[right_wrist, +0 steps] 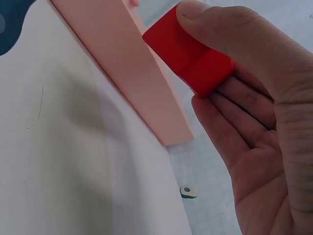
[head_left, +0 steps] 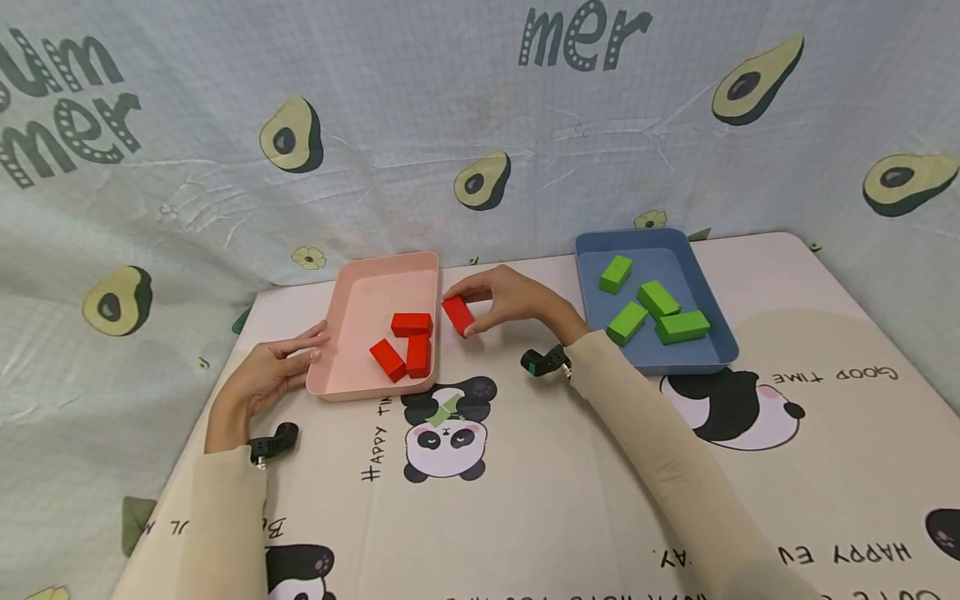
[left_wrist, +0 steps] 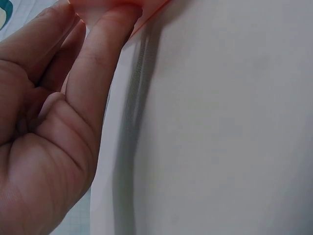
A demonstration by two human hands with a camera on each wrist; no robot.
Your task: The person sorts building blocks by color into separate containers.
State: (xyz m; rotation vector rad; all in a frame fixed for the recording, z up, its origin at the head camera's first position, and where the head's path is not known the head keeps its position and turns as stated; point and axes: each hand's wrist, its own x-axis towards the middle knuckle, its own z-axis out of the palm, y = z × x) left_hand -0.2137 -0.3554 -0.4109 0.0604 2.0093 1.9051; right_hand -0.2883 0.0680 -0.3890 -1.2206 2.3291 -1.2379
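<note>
My right hand (head_left: 517, 296) pinches a red block (head_left: 457, 316) between thumb and fingers, just outside the right wall of the pink tray (head_left: 375, 275). In the right wrist view the block (right_wrist: 188, 54) is tilted, with the thumb on one face and the tray's pale pink side wall behind it. My left hand (head_left: 268, 375) touches the tray's left edge with extended fingers. In the left wrist view, the thumb (left_wrist: 98, 58) lies against the pink wall. Inside the tray, an upper red block (head_left: 411, 324), a right one (head_left: 418, 357) and a left one (head_left: 387, 360) lie near the right side.
A blue tray (head_left: 652, 240) stands to the right with several green blocks (head_left: 626, 323) in it. The right forearm passes close by its left front corner. Behind both trays hangs a cloth (head_left: 390, 150) printed with avocados. A panda-patterned cloth (head_left: 510, 517) covers the table.
</note>
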